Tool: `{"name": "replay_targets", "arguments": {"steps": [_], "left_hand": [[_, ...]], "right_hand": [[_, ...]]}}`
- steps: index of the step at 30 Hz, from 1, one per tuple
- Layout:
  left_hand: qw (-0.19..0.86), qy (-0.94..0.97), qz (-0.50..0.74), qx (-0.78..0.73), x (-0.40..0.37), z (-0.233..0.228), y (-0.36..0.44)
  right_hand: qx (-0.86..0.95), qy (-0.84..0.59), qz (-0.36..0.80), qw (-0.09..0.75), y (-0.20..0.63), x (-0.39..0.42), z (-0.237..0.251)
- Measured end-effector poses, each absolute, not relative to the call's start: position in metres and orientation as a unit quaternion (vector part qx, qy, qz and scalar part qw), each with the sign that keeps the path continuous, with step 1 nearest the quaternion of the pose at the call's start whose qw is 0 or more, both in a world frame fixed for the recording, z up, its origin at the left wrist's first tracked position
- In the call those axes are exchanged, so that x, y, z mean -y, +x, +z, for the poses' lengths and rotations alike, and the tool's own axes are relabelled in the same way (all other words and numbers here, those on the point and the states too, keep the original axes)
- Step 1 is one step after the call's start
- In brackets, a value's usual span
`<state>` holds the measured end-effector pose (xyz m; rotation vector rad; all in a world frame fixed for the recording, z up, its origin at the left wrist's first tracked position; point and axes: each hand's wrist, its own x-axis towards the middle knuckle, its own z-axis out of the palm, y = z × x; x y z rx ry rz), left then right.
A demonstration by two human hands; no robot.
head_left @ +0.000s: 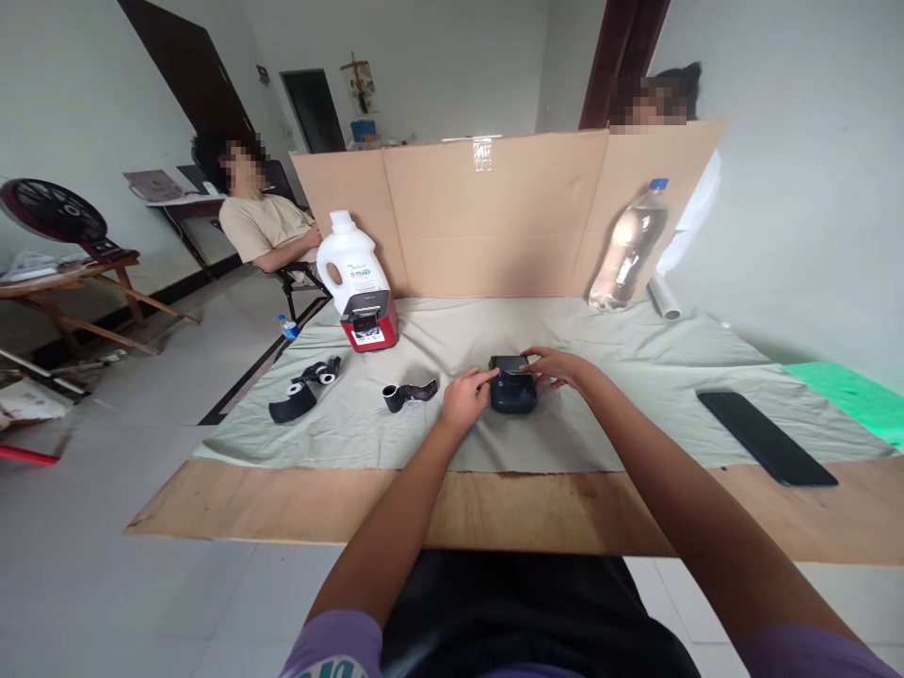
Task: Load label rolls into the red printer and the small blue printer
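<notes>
A small dark handheld device point(512, 388) lies on the pale cloth point(621, 414) in the middle of the table. My left hand point(466, 397) rests at the device's left edge, its forefinger stretched onto the top. My right hand point(557, 365) grips the device's far right corner with curled fingers. Just left of my left hand lies a small black roll with a loose strip point(408, 394). Further left lie white rolls with black tape point(305, 386).
A red and black label printer point(368, 322) and a white jug point(348, 260) stand at the back left. A clear water bottle point(630, 247) leans on the cardboard screen point(494, 217). A black phone point(766, 437) lies right. One person sits at the left, another stands behind the cardboard.
</notes>
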<state>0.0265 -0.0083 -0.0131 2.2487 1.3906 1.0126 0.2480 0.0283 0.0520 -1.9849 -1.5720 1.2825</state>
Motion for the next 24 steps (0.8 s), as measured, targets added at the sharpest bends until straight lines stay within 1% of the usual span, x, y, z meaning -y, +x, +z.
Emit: {"name": "replay_targets", "arguments": {"steps": [6,10,17,24], "left_hand": [[0.144,0.796,0.31,-0.499,0.008,-0.012,0.029],[0.148,0.795,0.314,-0.497,0.009,-0.013,0.028],[0.157,0.802,0.326,-0.475,0.009,-0.013,0.025],[0.189,0.812,0.331,-0.442,0.007,-0.013,0.021]], "right_hand": [[0.542,-0.683,0.463,0.162,0.25,-0.03,0.049],[0.529,-0.671,0.487,0.18,0.255,-0.025,0.044],[0.554,-0.641,0.472,0.242,0.263,-0.022,0.017],[0.516,-0.582,0.539,0.324,0.277,-0.009,0.01]]}}
